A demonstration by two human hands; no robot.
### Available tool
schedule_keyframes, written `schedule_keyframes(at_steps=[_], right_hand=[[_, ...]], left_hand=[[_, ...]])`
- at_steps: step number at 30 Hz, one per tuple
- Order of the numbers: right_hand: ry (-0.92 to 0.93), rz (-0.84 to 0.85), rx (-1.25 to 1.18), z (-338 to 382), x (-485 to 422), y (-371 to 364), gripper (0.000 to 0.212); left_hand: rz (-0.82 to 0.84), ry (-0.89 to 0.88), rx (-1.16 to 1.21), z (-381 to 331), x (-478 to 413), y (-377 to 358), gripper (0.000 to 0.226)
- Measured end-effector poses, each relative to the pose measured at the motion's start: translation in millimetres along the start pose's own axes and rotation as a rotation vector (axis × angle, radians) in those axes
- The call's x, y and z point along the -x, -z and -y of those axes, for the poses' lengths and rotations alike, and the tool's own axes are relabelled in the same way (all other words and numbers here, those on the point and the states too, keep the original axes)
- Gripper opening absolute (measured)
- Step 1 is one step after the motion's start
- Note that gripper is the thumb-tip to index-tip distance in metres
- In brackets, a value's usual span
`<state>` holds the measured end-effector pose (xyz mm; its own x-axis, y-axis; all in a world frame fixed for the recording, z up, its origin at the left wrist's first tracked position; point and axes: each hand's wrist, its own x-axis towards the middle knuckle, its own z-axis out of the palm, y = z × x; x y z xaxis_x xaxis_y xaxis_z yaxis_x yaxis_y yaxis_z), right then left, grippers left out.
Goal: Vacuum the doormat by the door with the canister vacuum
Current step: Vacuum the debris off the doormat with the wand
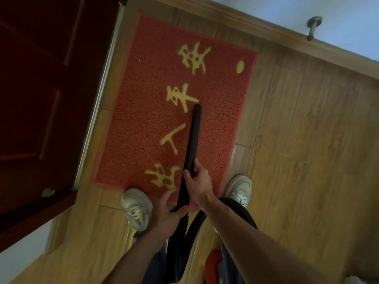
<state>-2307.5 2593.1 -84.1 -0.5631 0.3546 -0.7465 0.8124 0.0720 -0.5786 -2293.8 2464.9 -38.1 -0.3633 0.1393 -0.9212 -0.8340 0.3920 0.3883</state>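
A red doormat (143, 111) with yellow characters lies on the wood floor beside the dark red door (41, 99). A black vacuum wand (193, 136) slants down across the mat, its open tip touching the mat near the middle. My right hand (200, 182) grips the wand partway up. My left hand (167, 214) holds its lower end where the ribbed black hose (180, 242) begins. The hose loops down between my legs. An orange part of the canister (212, 265) shows at the bottom edge, mostly hidden.
My two white sneakers (136, 208) stand at the mat's near edge, the right one (240, 189) beside its corner. A wooden skirting board (266, 29) runs along the white wall, with a metal door stop (313, 27) on it. Wood-look floor extends to the right.
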Motion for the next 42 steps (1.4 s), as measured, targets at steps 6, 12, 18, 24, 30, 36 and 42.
schedule_keyframes(at_steps=[6,12,18,24,30,36,42], right_hand=[[-0.034,-0.002,0.058,-2.8,10.9,-17.6,0.047],[-0.088,0.069,0.115,-4.9,19.1,-30.3,0.051],[-0.161,0.104,0.153,-3.9,31.8,-40.0,0.051],[-0.171,0.04,0.129,-2.9,46.8,-43.7,0.052],[-0.158,0.044,0.076,14.3,42.0,-48.2,0.054],[-0.129,-0.01,0.009,32.1,41.1,-47.1,0.057],[-0.118,-0.058,-0.068,40.4,46.0,-41.5,0.057]], left_hand=[[-0.019,0.01,-0.007,16.5,7.2,8.4,0.046],[-0.021,-0.001,0.007,30.7,16.6,16.1,0.046],[-0.023,0.023,0.026,49.1,21.8,22.9,0.044],[0.03,0.037,0.024,49.7,28.8,29.8,0.046],[-0.03,-0.024,0.016,50.1,18.3,36.0,0.047],[-0.019,-0.123,-0.017,27.1,23.3,45.8,0.045],[0.015,-0.131,-0.067,18.4,25.1,48.4,0.045]])
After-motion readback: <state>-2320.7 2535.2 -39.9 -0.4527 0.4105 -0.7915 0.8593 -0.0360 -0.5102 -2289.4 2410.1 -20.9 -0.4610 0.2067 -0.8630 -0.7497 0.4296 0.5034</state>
